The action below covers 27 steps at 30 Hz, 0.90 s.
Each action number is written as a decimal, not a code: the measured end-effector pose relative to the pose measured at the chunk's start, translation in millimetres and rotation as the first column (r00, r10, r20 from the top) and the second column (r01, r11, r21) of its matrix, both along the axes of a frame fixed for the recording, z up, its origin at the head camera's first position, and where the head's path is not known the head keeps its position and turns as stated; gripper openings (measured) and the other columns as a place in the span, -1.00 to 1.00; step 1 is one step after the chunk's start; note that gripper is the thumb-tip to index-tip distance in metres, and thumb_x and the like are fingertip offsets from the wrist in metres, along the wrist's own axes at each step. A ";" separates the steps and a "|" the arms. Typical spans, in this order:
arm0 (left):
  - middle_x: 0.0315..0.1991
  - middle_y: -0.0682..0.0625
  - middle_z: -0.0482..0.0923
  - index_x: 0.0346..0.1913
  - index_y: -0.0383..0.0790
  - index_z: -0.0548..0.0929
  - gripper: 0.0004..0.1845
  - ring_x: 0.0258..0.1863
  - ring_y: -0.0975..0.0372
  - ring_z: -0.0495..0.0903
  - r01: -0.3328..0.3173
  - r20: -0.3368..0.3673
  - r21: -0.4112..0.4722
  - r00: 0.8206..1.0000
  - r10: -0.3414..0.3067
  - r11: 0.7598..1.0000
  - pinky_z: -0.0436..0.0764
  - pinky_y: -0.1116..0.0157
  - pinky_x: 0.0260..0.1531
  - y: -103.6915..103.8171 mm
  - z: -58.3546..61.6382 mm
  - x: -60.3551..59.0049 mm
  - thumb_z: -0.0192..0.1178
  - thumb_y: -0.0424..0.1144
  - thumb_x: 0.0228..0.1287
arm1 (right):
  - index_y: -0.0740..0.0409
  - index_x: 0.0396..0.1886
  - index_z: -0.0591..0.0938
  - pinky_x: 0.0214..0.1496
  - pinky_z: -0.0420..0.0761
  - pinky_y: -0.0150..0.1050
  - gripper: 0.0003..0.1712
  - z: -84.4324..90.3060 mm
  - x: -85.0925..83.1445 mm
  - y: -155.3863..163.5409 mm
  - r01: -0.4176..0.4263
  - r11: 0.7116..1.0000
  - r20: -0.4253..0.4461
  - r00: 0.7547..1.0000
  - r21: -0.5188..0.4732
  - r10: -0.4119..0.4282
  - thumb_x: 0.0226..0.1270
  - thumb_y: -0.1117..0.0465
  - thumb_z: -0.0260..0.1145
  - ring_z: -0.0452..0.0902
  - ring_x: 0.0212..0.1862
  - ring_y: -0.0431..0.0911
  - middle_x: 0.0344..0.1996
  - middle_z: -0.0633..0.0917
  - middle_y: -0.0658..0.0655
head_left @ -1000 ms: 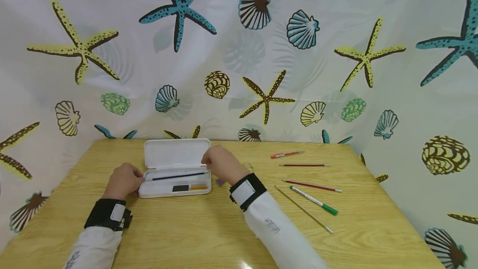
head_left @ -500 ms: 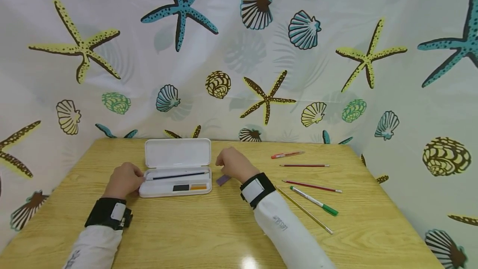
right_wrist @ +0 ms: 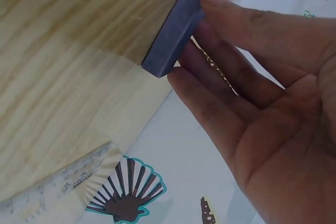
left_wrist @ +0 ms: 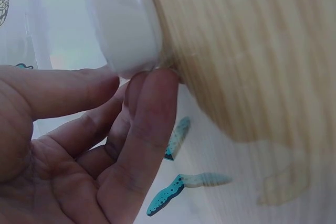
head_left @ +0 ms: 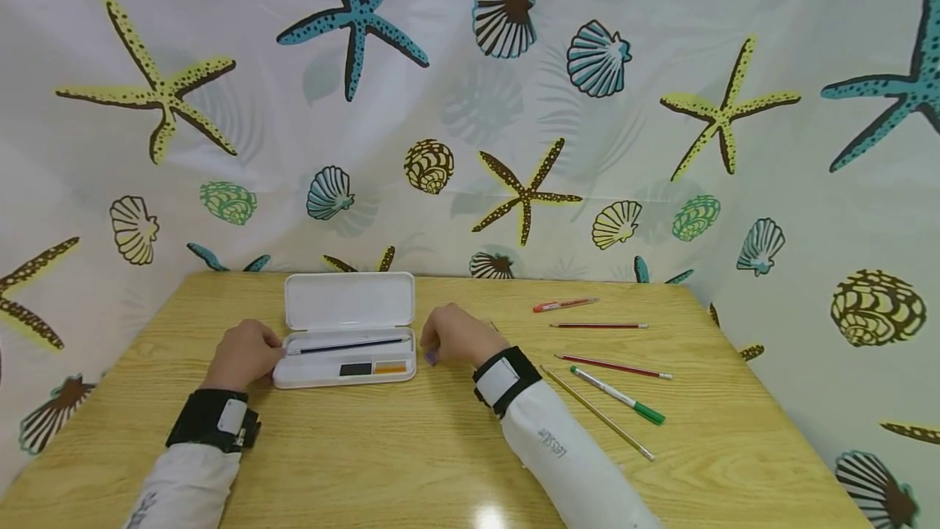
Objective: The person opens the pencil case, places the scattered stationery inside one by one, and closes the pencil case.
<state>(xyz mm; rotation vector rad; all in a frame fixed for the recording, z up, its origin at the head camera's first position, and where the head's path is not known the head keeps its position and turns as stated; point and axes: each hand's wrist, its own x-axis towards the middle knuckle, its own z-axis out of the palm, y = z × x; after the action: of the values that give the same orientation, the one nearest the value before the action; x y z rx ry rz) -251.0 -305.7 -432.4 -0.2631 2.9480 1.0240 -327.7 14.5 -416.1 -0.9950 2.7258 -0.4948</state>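
Observation:
A white pencil case [head_left: 308, 374] lies with its lid [head_left: 349, 300] folded back. A dark pencil [head_left: 348, 346], a black block [head_left: 356, 369] and an orange block [head_left: 390, 366] are inside it. My left hand [head_left: 242, 353] grips the case's left end; in the left wrist view its thumb is above and the fingertips below the white end [left_wrist: 128, 35]. Just right of the case, my right hand [head_left: 463, 335] pinches a purple eraser [right_wrist: 176, 27] between thumb and fingers. From the head view that hand covers most of the eraser.
Right of my right hand lie a red pen [head_left: 564, 304], two dark red pencils [head_left: 598, 325], a green-capped marker [head_left: 617, 393] and a gold pencil [head_left: 598, 412]. A clear ruler [right_wrist: 63, 177] shows in the right wrist view. A patterned cloth [head_left: 470, 121] hangs behind the table.
My right hand has left the case's right end, moved right and come down on the purple eraser, which it now pinches. The left hand has stayed on the case.

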 end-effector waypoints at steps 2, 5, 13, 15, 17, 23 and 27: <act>-0.40 -0.24 0.63 -0.22 -0.58 0.70 -0.78 -0.54 0.11 0.59 0.000 0.001 0.002 1.000 0.000 1.000 0.55 0.26 -0.54 0.2 0.4 0.1 0.23 -0.39 0.32 | 0.16 -0.28 0.86 -0.10 0.64 -0.31 -0.80 -0.8 -0.6 0.9 -0.027 1.000 -0.010 1.000 -0.005 0.027 0.09 0.45 0.58 0.61 -0.26 -0.22 -0.29 0.79 0.02; -0.41 -0.24 0.63 -0.21 -0.58 0.70 -0.78 -0.54 0.11 0.59 0.000 0.006 0.006 1.000 0.000 1.000 0.55 0.26 -0.54 0.7 1.0 0.5 0.22 -0.39 0.33 | 0.15 -0.33 0.85 -0.20 0.59 -0.36 -0.79 -1.4 -0.9 1.8 -0.046 0.999 -0.021 0.999 0.000 0.046 0.06 0.50 0.56 0.54 -0.35 -0.24 -0.38 0.78 0.01; -0.41 -0.24 0.63 -0.21 -0.58 0.70 -0.79 -0.54 0.11 0.59 0.000 0.006 -0.001 1.000 0.000 1.000 0.54 0.26 -0.54 1.3 1.1 1.0 0.22 -0.39 0.34 | 0.15 -0.40 0.84 -0.25 0.57 -0.38 -0.79 -5.4 0.6 2.5 -0.057 0.998 -0.059 0.997 -0.005 0.057 0.07 0.53 0.54 0.50 -0.39 -0.24 -0.43 0.77 0.04; -0.40 -0.25 0.63 -0.21 -0.59 0.69 -0.79 -0.55 0.12 0.60 -0.003 0.007 -0.003 1.000 0.003 1.000 0.55 0.26 -0.54 1.4 1.5 1.2 0.22 -0.40 0.33 | 0.14 -0.40 0.85 -0.23 0.57 -0.38 -0.79 -6.7 0.5 2.5 -0.049 0.999 -0.069 0.996 -0.006 0.049 0.07 0.52 0.55 0.52 -0.38 -0.25 -0.42 0.77 0.02; -0.39 -0.26 0.64 -0.20 -0.59 0.69 -0.78 -0.55 0.11 0.60 -0.005 0.010 -0.003 1.000 0.005 1.000 0.55 0.26 -0.54 1.7 1.8 1.4 0.22 -0.40 0.33 | 0.13 -0.40 0.84 -0.23 0.58 -0.38 -0.80 -7.8 0.1 2.3 -0.046 0.999 -0.082 0.996 -0.005 0.046 0.06 0.50 0.56 0.53 -0.38 -0.25 -0.42 0.77 0.01; -0.37 -0.26 0.63 -0.18 -0.60 0.69 -0.77 -0.52 0.10 0.60 -0.011 0.016 -0.006 1.000 0.011 1.000 0.54 0.26 -0.53 2.3 2.7 1.2 0.22 -0.39 0.34 | 0.12 -0.40 0.85 -0.21 0.60 -0.35 -0.83 -7.8 -0.2 2.0 -0.035 0.999 -0.114 0.993 0.008 0.036 0.05 0.45 0.60 0.56 -0.36 -0.25 -0.41 0.78 0.01; -0.38 -0.26 0.63 -0.19 -0.59 0.69 -0.78 -0.51 0.10 0.59 -0.007 0.010 -0.006 1.000 0.007 1.000 0.54 0.26 -0.53 2.0 3.2 1.3 0.23 -0.39 0.33 | 0.11 -0.38 0.85 -0.19 0.59 -0.33 -0.84 -7.7 0.2 2.5 -0.015 1.000 -0.118 0.993 0.019 0.017 0.05 0.40 0.62 0.55 -0.34 -0.23 -0.39 0.77 0.01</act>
<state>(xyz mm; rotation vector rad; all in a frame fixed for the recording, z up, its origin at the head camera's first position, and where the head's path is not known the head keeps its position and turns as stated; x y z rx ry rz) -249.8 -303.7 -429.2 -0.2786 2.9436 1.0117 -327.6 17.1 -423.9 -1.0730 2.8183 -0.4203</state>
